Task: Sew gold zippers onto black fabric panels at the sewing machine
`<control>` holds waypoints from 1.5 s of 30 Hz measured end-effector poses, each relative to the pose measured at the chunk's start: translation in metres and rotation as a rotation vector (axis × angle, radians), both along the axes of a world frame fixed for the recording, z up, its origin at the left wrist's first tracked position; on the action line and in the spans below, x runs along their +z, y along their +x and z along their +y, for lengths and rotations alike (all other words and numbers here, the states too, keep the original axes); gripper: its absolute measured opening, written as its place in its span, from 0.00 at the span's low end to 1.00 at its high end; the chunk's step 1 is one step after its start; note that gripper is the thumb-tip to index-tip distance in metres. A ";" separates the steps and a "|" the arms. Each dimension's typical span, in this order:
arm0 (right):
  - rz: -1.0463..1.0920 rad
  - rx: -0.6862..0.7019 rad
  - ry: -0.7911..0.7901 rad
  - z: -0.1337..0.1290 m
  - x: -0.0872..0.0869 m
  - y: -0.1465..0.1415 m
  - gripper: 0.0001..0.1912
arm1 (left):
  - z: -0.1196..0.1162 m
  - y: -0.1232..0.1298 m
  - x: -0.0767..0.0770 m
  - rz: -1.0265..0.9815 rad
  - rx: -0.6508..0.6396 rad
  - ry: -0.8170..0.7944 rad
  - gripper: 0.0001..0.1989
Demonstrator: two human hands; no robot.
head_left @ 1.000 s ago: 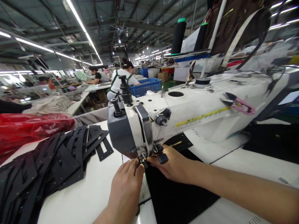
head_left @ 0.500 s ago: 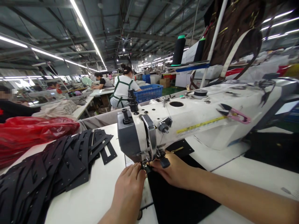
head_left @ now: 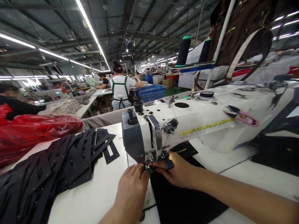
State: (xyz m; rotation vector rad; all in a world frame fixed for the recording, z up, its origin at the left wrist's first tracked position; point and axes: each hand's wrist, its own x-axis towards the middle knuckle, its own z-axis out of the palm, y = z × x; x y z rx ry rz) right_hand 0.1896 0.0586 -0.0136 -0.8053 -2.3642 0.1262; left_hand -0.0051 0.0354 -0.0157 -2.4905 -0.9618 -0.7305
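Observation:
A black fabric piece [head_left: 184,202] lies on the white table under the head of a sewing machine [head_left: 207,112]. Its far corner has small holes and a gold-coloured zipper strip [head_left: 182,151]. My left hand [head_left: 133,185] is closed just left of the presser foot [head_left: 148,167], fingers curled together at the fabric's edge; their tips are partly hidden. From the right, my right hand [head_left: 179,171] reaches in behind the machine's small black knob, its fingers pressed together on the fabric beside the foot. The needle point cannot be made out.
Black cut pieces with slots [head_left: 67,165] lie in an overlapping row at the left. Behind them is a red plastic bag [head_left: 44,127]. Pink-handled thread snips [head_left: 245,116] rest on the machine arm. Thread cones [head_left: 183,51] stand above. A co-worker [head_left: 120,87] is near a blue basket [head_left: 151,93].
The view has shifted slightly, so the machine and table appear farther right. Both hands stay at the presser foot. The co-worker in the green apron has straightened and raised an arm.

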 end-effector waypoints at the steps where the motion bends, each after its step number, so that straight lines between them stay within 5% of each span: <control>1: -0.001 0.000 0.001 0.000 -0.001 0.000 0.11 | 0.000 0.000 0.001 0.000 -0.003 -0.008 0.07; 18: -0.033 -0.095 0.005 -0.001 -0.001 -0.004 0.06 | 0.001 -0.003 0.007 -0.063 0.017 -0.101 0.06; 24: -0.129 -0.270 0.039 -0.064 0.015 -0.001 0.17 | -0.019 -0.018 0.025 -0.069 -0.023 -0.277 0.08; 28: -0.314 -0.185 0.235 -0.113 0.015 0.007 0.18 | -0.036 -0.020 0.029 -0.068 -0.040 -0.366 0.10; 31: -0.305 -0.121 0.330 -0.128 0.003 0.007 0.16 | -0.039 -0.020 0.029 -0.082 -0.014 -0.411 0.10; 35: -0.228 -0.072 0.241 -0.131 -0.002 0.009 0.17 | -0.037 -0.025 0.029 -0.084 -0.019 -0.419 0.10; 38: -0.103 0.004 0.147 -0.129 0.016 0.013 0.16 | -0.047 -0.025 0.030 -0.130 -0.015 -0.365 0.10; 41: 0.073 -0.066 -0.033 -0.119 0.048 0.014 0.14 | -0.070 -0.010 0.030 -0.243 0.010 -0.453 0.12; 45: 0.224 -0.196 -0.074 -0.097 0.086 0.012 0.08 | -0.092 0.017 0.035 -0.523 -0.199 -0.667 0.14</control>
